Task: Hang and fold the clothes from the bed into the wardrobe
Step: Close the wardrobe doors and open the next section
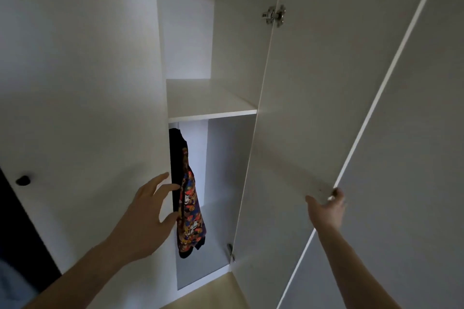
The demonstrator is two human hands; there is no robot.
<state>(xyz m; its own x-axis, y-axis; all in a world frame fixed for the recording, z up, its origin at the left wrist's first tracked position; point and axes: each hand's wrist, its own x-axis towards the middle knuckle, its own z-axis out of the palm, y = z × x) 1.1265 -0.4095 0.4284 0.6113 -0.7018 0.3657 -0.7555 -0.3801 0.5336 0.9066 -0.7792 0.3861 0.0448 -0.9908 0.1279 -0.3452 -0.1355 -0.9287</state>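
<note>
A white wardrobe stands in front of me with its right door (pixel 313 98) swung open. Inside, under a bare shelf (pixel 208 103), hangs a multicoloured patterned garment (pixel 189 211) with dark clothing behind it at the left. My left hand (pixel 148 216) has its fingers spread, reaching to the edge of the closed left door (pixel 82 83) just beside the garment. My right hand (pixel 326 206) grips the lower free edge of the open door, fingers curled round it.
A black knob (pixel 23 180) sits on the left door. A second white door panel (pixel 414 158) lies right of the open door. Pale floor (pixel 213 293) shows below the wardrobe. A dark gap (pixel 17 221) lies at the far left.
</note>
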